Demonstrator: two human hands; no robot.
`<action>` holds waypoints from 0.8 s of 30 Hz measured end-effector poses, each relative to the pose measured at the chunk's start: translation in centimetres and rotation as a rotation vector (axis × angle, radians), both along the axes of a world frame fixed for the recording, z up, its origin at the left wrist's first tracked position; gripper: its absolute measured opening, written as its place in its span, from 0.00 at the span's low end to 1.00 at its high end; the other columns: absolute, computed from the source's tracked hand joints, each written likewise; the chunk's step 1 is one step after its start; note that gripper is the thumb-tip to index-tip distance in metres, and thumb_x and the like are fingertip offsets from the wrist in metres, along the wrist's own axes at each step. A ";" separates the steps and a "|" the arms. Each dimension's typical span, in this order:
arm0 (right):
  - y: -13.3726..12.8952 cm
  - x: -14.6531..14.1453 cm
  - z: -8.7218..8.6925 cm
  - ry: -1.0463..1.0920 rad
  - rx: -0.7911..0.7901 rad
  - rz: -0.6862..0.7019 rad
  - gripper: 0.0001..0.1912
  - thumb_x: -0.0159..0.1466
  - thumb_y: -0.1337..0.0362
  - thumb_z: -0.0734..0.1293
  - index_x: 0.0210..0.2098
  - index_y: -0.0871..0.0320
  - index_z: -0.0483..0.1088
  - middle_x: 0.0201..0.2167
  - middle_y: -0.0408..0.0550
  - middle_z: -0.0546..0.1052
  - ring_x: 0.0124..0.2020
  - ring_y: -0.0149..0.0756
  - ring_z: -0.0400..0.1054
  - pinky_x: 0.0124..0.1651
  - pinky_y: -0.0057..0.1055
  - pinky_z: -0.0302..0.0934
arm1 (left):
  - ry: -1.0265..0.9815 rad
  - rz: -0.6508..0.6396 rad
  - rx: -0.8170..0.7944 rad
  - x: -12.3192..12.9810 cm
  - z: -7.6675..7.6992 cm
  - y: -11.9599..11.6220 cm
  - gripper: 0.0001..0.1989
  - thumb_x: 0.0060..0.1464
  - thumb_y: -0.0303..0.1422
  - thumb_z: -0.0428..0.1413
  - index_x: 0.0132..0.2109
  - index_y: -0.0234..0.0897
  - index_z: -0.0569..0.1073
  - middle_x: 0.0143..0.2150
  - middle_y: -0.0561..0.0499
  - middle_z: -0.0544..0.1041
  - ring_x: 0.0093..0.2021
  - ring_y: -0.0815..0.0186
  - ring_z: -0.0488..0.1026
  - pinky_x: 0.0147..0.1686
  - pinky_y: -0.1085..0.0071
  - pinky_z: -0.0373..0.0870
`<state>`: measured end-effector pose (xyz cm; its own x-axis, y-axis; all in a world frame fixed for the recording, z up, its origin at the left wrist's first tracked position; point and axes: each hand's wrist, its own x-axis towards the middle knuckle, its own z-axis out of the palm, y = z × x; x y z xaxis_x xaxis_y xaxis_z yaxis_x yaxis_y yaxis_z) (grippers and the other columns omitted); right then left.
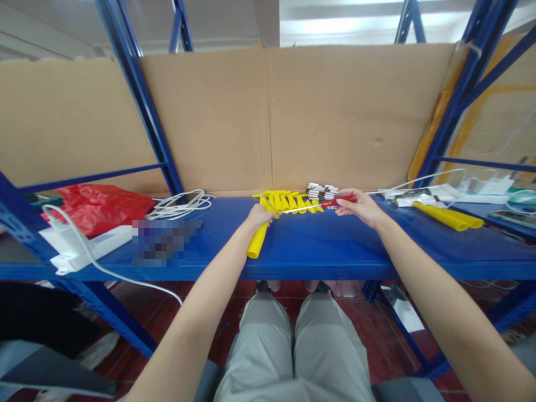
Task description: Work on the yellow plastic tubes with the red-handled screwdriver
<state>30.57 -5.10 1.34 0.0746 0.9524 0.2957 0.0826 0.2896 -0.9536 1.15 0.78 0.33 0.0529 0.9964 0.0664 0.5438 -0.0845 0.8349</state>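
My left hand (260, 215) is closed around a yellow tube (257, 243), whose open lower end points toward me over the blue shelf. In my right hand (360, 207) is a screwdriver (344, 200) with a red handle. Its long metal shaft points left, and the tip reaches a small yellow part beside my left fingers; whether it touches cannot be told. Several yellow plastic pieces (291, 201) lie in a row just behind the shaft. Behind the screwdriver's handle sits a stack of white-and-black strips (322, 191).
A red plastic bag (106, 207), a white power strip (103, 245) and a coiled white cable (184, 204) lie to the left. More yellow tubes (448, 216) rest at right, near cables and adapters. A cardboard panel (335, 111) stands behind, between blue posts.
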 end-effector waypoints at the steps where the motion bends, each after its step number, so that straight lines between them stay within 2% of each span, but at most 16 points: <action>1: 0.1 -0.1 0.0 -0.025 0.022 -0.019 0.17 0.55 0.65 0.76 0.39 0.57 0.66 0.25 0.43 0.78 0.22 0.31 0.74 0.29 0.29 0.74 | 0.006 0.012 0.003 0.0 0.0 0.0 0.10 0.48 0.22 0.62 0.41 0.27 0.78 0.26 0.47 0.78 0.22 0.70 0.71 0.26 0.74 0.68; 6: 0.0 -0.5 0.1 -0.187 0.051 -0.067 0.20 0.58 0.48 0.72 0.32 0.59 0.67 0.20 0.47 0.77 0.15 0.31 0.70 0.18 0.26 0.66 | 0.019 0.026 0.010 0.2 0.3 -0.5 0.09 0.49 0.20 0.60 0.40 0.28 0.78 0.24 0.50 0.76 0.19 0.73 0.67 0.23 0.76 0.66; 10: -0.1 -0.5 0.1 -0.263 0.012 -0.097 0.24 0.60 0.42 0.67 0.28 0.59 0.66 0.12 0.46 0.71 0.10 0.29 0.64 0.12 0.22 0.54 | 0.005 0.016 0.022 0.2 0.3 -0.7 0.08 0.49 0.20 0.60 0.39 0.28 0.78 0.22 0.52 0.74 0.19 0.74 0.66 0.22 0.78 0.64; 14: -0.1 -0.1 0.0 -0.270 -0.035 -0.020 0.23 0.59 0.43 0.69 0.27 0.58 0.65 0.14 0.46 0.73 0.11 0.28 0.62 0.11 0.22 0.51 | 0.003 0.039 0.019 0.2 0.4 -0.7 0.07 0.49 0.20 0.60 0.38 0.28 0.78 0.23 0.51 0.75 0.19 0.72 0.67 0.23 0.76 0.65; 18: 0.2 0.3 -0.3 -0.152 -0.052 0.098 0.19 0.57 0.51 0.74 0.34 0.56 0.65 0.22 0.44 0.75 0.15 0.28 0.65 0.15 0.23 0.57 | -0.012 0.049 0.021 0.1 0.4 -0.6 0.07 0.47 0.20 0.61 0.37 0.28 0.78 0.25 0.50 0.77 0.21 0.71 0.69 0.24 0.76 0.66; 21: 0.5 0.4 -0.6 -0.088 0.021 0.070 0.21 0.53 0.53 0.76 0.36 0.55 0.64 0.22 0.39 0.73 0.19 0.29 0.67 0.19 0.25 0.60 | -0.010 0.054 0.017 0.1 0.3 -0.5 0.07 0.47 0.20 0.61 0.37 0.29 0.78 0.24 0.51 0.76 0.21 0.71 0.69 0.25 0.76 0.66; 24: 0.7 0.3 -0.7 -0.123 0.116 0.034 0.24 0.51 0.50 0.77 0.37 0.55 0.65 0.18 0.37 0.70 0.19 0.28 0.66 0.21 0.25 0.60 | 0.003 0.049 0.004 0.1 0.2 -0.3 0.06 0.48 0.20 0.60 0.37 0.28 0.77 0.22 0.52 0.74 0.20 0.71 0.68 0.25 0.75 0.67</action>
<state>30.89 -4.45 0.67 -0.0001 0.9126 0.4088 0.1849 0.4017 -0.8969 1.22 0.46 0.57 0.0042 0.9975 0.0704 0.5501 -0.0610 0.8329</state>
